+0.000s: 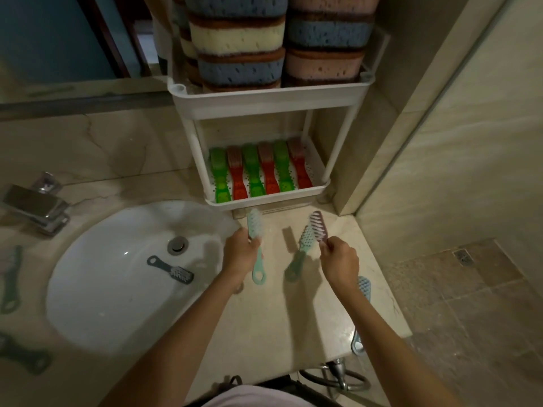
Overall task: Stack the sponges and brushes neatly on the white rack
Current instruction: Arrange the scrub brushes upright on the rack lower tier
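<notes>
The white rack [264, 98] stands at the back of the counter. Its upper shelf holds stacked sponges [241, 66] in blue, cream and pink. Green and red brushes [261, 171] lie in a row on the lower shelf. My left hand [242, 254] grips a mint brush [255, 227], bristle head pointing at the rack. My right hand [340, 262] holds a mauve brush [320, 227] by its handle. Between my hands a green brush [302, 251] lies on the counter. A blue brush [363, 286] lies partly hidden under my right forearm.
A grey brush [172, 270] lies in the white sink [97, 289], near the drain [177, 244]. The chrome tap [35, 204] sits at the left. More brushes [11, 277] lie on the left counter edge. A tiled wall [440, 142] and the floor are at the right.
</notes>
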### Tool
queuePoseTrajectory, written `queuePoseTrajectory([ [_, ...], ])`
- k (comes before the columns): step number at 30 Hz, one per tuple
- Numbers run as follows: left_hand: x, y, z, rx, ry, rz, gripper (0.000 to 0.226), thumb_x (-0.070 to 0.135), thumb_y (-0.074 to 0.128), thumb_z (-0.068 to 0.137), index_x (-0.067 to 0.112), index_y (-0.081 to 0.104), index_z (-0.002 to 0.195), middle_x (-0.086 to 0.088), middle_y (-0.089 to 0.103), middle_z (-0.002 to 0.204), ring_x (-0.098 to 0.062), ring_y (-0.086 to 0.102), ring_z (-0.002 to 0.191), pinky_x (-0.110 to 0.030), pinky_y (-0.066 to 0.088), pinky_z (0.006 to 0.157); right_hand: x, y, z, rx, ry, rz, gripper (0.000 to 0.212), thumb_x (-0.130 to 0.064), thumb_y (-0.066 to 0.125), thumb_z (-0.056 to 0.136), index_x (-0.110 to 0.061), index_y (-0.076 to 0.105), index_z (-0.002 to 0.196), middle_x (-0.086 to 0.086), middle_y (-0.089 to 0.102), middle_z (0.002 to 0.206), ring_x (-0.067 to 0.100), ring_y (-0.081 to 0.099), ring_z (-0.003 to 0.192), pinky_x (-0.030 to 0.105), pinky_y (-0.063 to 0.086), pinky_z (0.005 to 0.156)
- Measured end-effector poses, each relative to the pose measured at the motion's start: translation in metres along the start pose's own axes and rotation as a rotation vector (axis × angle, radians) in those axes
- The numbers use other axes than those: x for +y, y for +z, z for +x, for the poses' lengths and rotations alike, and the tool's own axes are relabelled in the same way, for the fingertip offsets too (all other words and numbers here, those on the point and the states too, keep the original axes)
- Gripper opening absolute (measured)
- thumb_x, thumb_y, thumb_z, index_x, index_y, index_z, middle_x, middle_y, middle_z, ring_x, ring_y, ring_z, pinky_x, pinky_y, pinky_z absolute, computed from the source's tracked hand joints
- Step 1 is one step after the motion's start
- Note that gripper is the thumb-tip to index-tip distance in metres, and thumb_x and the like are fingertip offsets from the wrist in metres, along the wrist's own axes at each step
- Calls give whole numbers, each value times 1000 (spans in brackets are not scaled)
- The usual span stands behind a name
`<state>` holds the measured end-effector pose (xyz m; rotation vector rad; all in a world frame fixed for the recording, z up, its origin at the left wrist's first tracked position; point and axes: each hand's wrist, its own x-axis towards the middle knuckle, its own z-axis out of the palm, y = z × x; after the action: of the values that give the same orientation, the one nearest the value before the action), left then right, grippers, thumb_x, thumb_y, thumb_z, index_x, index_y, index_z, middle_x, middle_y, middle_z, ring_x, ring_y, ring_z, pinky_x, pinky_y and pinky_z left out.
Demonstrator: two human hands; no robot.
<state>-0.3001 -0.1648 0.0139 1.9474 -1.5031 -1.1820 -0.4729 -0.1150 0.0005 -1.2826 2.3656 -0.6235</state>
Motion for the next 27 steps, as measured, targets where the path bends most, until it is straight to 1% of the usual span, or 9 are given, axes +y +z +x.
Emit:
queuePoseTrajectory([
  [4, 26, -17, 20, 53, 64, -119, 23, 19, 50, 94, 1, 58, 105, -18, 66, 101, -32, 66, 92, -38, 54, 79, -37, -8, 18, 33, -127, 51, 24, -22, 48, 95, -4, 63, 96, 18, 69, 93, 36, 62, 87, 35, 43, 66],
  [7, 48, -30, 37, 84, 49, -143, 21, 14, 45, 95, 0, 56, 106, -21, 65, 105, -33, 64, 98, -41, 54, 83, -65, -4, 43, -49, -170, 135, 22, -22, 48, 94, -9, 64, 100, 13, 73, 92, 32, 65, 89, 33, 45, 69],
  [12, 71, -44, 67, 51, -70, -263, 26, -5, 41, 93, -10, 53, 115, -23, 58, 97, -25, 54, 62, -21, 44, 40, -104, -1, 87, -189, -271, 47, 23, -24, 53, 92, -9, 68, 100, 18, 72, 97, 33, 65, 95, 35, 49, 77],
  [13, 72, -45, 73, 39, -113, -319, 26, -6, 42, 92, -10, 53, 115, -26, 59, 102, -26, 56, 66, -20, 44, 40, -110, -3, 95, -200, -299, 8, 24, -24, 53, 92, -8, 69, 101, 19, 70, 100, 34, 64, 97, 35, 49, 78],
  [15, 73, -43, 84, 32, -172, -369, 24, -6, 45, 92, -5, 55, 114, -24, 60, 112, -29, 60, 88, -22, 47, 48, -120, -6, 112, -231, -311, -46, 26, -24, 53, 92, -8, 69, 104, 20, 68, 105, 34, 63, 102, 35, 48, 83],
  [18, 72, -41, 100, 53, -196, -344, 21, -5, 45, 92, -3, 57, 110, -25, 60, 119, -31, 61, 93, -20, 50, 48, -129, -5, 133, -316, -299, -119, 26, -26, 54, 92, -8, 69, 103, 18, 69, 107, 31, 63, 104, 33, 48, 85],
  [21, 72, -40, 109, 83, -235, -338, 23, -4, 45, 93, -8, 55, 114, -25, 59, 121, -38, 61, 107, -31, 53, 67, -133, 1, 145, -402, -297, -178, 27, -24, 50, 94, -8, 67, 107, 18, 68, 110, 31, 62, 106, 36, 48, 89],
  [24, 71, -38, 115, 106, -326, -575, 36, -8, 46, 92, -4, 47, 127, -21, 52, 131, -35, 54, 119, -35, 51, 83, -135, 10, 152, -420, -290, -209, 29, -21, 46, 95, -4, 66, 108, 20, 65, 114, 33, 60, 110, 37, 47, 89],
  [27, 71, -33, 115, 35, -436, -861, 45, -10, 44, 91, -5, 39, 135, -20, 46, 140, -31, 50, 126, -27, 49, 86, -139, 19, 155, -410, -297, -218, 30, -19, 43, 96, -2, 63, 111, 22, 63, 116, 35, 58, 112, 38, 46, 89],
])
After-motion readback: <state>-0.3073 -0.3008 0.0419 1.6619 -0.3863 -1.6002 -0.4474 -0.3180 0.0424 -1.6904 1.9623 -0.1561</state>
